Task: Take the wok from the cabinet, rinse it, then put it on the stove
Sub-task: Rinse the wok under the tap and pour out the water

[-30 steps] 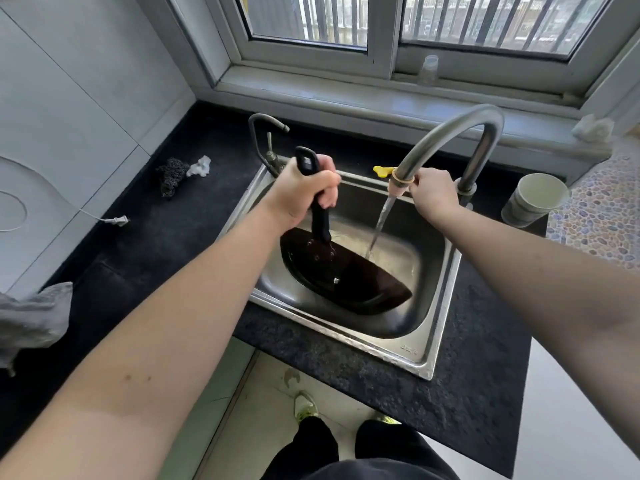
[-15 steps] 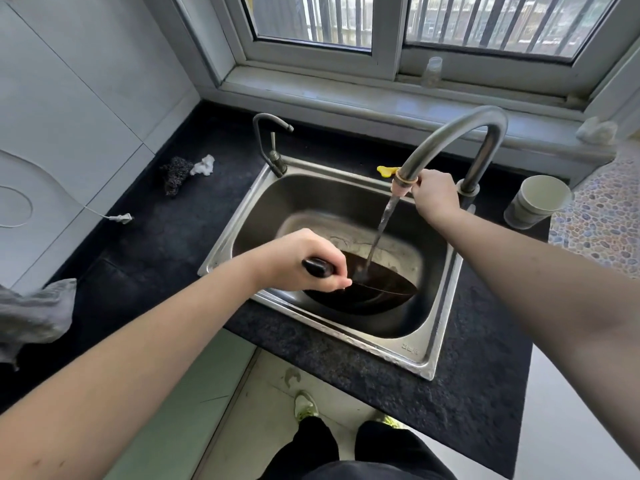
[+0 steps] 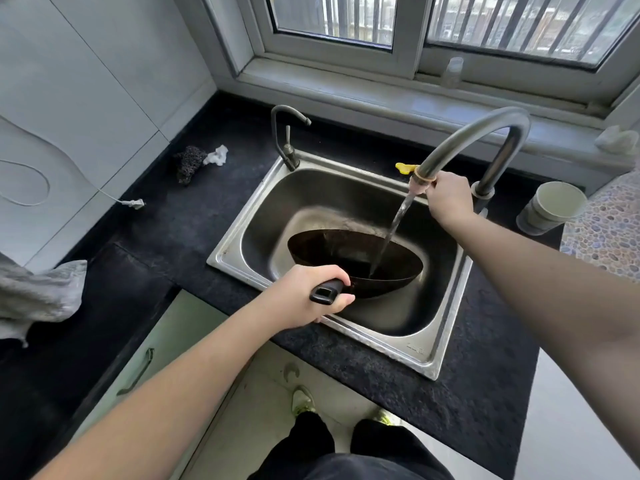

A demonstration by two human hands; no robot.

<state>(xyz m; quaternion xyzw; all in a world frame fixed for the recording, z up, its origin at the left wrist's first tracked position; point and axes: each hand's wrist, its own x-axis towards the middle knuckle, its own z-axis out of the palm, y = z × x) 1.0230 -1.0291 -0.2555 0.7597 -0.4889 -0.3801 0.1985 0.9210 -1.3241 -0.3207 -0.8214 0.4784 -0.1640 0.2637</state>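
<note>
A dark wok (image 3: 349,256) hangs inside the steel sink (image 3: 242,244), mouth up and nearly level. My left hand (image 3: 304,294) grips its black handle over the sink's front rim. Water streams from the tall grey faucet (image 3: 485,133) into the wok's right side. My right hand (image 3: 448,199) holds the faucet's spout end just above the stream. No stove shows in this view.
A small second tap (image 3: 285,140) stands at the sink's back left corner. A scrubber and white scrap (image 3: 194,161) lie on the black counter. A grey cloth (image 3: 38,296) sits at the left edge. A white cup (image 3: 550,207) stands right of the faucet.
My left hand swung the wok handle down from upright toward the sink's front rim. The wok went from tilted on edge to mouth up under the running water.
</note>
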